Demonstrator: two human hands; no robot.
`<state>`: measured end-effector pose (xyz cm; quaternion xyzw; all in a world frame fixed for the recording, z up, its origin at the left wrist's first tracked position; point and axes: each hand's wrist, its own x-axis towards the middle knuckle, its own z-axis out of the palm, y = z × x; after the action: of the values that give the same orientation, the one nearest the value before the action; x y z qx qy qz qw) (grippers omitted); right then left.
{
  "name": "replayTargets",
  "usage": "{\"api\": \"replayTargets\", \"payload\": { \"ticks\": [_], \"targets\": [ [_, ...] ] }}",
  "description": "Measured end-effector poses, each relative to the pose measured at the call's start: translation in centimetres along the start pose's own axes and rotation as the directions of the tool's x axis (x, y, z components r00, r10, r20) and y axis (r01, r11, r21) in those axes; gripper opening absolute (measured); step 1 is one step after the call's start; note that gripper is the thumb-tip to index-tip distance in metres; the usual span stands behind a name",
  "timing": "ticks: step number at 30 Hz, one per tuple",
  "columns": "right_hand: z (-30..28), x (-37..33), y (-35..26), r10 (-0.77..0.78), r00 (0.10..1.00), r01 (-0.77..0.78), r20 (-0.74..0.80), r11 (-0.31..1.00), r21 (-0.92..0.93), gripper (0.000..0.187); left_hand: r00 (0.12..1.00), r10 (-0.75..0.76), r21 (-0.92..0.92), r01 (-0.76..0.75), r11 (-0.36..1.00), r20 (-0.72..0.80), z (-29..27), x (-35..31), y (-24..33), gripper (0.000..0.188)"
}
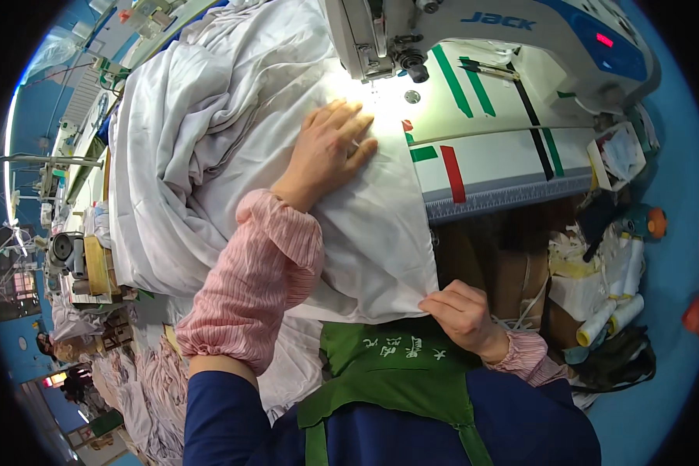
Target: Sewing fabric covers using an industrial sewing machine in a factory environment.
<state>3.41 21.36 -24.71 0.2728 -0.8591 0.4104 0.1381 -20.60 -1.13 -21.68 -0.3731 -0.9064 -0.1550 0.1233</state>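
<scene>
A large white cloth [380,225] spreads over the sewing machine bed and hangs toward my lap, its right edge running straight down from the lit needle area. My left hand [326,151] lies flat on the cloth just below and left of the needle, fingers stretched out and slightly apart. Down at the near right corner of the cloth, my right hand [462,314] pinches the edge between thumb and fingers. The sewing machine [474,31] stands over the cloth at the top, its lamp glaring where cloth and needle meet, so the presser foot is hard to make out.
Right of the cloth, the white machine table [489,147] carries green, red and black tape strips and a ruler along its front edge. A small box [617,155], thread cones [598,322] and a dark bag [617,361] sit at the right. Piled fabric [144,396] lies lower left.
</scene>
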Motion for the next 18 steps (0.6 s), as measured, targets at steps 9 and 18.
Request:
{"api": "replayTargets", "payload": {
  "ticks": [9, 18],
  "targets": [
    [0.2, 4.8, 3.0, -0.032, 0.999, 0.032, -0.003, 0.999, 0.027, 0.023, 0.998, -0.049, 0.037, 0.047, 0.998, 0.05, 1.2, 3.7, -5.3, 0.043],
    [-0.7, 9.8, 4.6, -0.022, 0.999, 0.022, -0.031, 1.0, -0.007, 0.029, 0.998, -0.01, 0.255, -0.004, 0.967, 0.054, 3.1, 7.3, -11.6, 0.038]
  ]
}}
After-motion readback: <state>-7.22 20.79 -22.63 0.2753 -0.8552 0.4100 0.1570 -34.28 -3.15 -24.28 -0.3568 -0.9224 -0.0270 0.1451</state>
